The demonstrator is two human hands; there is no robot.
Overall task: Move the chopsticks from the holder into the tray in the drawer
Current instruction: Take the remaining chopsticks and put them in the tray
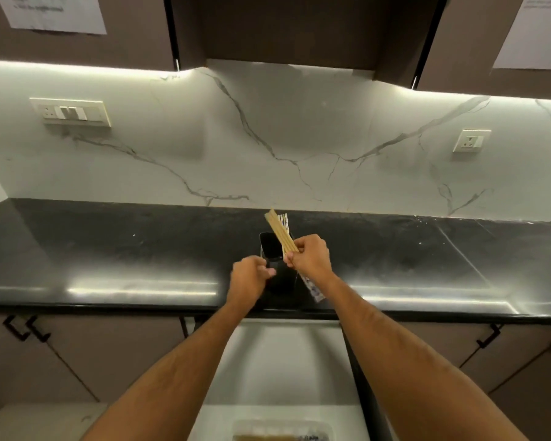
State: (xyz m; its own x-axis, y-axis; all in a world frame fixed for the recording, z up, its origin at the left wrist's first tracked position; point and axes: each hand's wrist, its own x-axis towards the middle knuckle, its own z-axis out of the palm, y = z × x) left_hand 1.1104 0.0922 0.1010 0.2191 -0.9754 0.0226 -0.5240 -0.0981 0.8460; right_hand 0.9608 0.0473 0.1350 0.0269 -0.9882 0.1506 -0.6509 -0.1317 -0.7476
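A: Status, near first?

B: Clear plastic tray [282, 429] sits in the open drawer [287, 361] below me, some chopsticks apparently in it. My left hand [250, 276] curls round the glossy black holder [275, 265] on the black stone counter [109, 249]. My right hand [309, 257] pinches a bundle of chopsticks [282, 232], pale bamboo plus patterned ones.

A: Advice?

B: Keep holder braced, lift the bundle clear, keep the sticks parallel, then lower into tray.
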